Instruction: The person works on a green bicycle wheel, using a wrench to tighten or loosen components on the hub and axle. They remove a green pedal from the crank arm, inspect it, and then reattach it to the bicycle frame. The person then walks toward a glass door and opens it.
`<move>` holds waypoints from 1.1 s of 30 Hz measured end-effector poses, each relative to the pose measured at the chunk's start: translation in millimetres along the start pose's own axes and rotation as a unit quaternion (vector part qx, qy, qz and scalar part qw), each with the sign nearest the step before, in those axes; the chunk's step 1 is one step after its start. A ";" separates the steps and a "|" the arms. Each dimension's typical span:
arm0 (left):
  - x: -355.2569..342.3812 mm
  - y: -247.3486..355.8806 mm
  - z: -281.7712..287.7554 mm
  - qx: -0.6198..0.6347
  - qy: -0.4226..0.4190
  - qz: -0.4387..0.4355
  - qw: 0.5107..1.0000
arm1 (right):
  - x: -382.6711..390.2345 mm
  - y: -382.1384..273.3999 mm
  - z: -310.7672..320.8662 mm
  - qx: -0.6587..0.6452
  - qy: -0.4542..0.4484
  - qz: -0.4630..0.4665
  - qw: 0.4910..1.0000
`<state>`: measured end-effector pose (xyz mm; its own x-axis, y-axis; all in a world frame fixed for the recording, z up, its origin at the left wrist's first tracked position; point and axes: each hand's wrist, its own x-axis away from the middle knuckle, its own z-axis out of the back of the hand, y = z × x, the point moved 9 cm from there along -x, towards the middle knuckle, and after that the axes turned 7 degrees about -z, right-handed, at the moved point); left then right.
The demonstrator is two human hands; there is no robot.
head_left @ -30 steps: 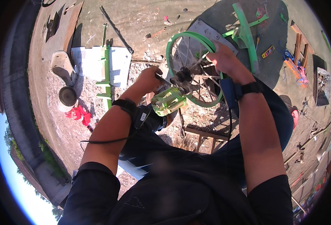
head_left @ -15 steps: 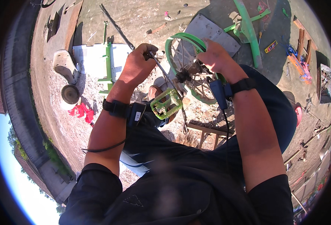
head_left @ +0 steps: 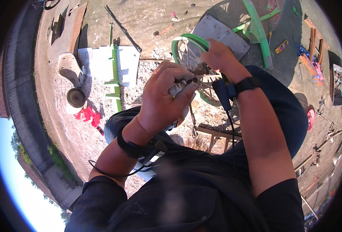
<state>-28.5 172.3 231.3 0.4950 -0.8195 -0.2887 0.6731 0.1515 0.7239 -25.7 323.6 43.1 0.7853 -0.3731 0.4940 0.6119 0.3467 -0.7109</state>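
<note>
The green-rimmed wheel (head_left: pixel 194 37) stands centre between the hands and could twist or tip if the right hand (head_left: pixel 219 58), its grip closed on the far rim, slips while the left hand (head_left: pixel 167 92) pushes. The left grip curls almost shut at the hub, but whether it pinches anything I cannot tell. A shallow box (head_left: pixel 332 86) at the right edge holds small greyish pieces, too small to identify.

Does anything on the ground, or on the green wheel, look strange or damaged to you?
A crumpled red item lies loose on the ground at left, seemingly dropped rather than placed. The green wheel shows no clear damage, though the left hand hides part of it.
</note>
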 end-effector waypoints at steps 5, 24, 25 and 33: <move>29.5 37.7 -30.3 0.054 -0.064 -0.040 0.996 | -6.2 4.3 -3.3 -0.016 0.030 0.034 0.999; 83.4 26.1 -48.1 0.036 -0.157 0.041 0.986 | -12.1 19.7 48.2 -0.257 0.014 -0.045 0.965; 80.4 28.8 -41.7 0.036 -0.101 0.030 0.994 | -15.3 23.1 49.4 -0.246 0.015 -0.029 0.969; 147.3 -33.7 -62.2 0.386 -0.004 0.414 0.824 | -31.8 39.3 53.8 -0.219 -0.012 -0.057 0.974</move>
<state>56.0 80.8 125.4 0.6036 -0.6154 0.5069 -0.4456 0.2667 0.8546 -21.7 395.3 26.3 0.7195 -0.3655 0.5906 0.6013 -0.0977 -0.7930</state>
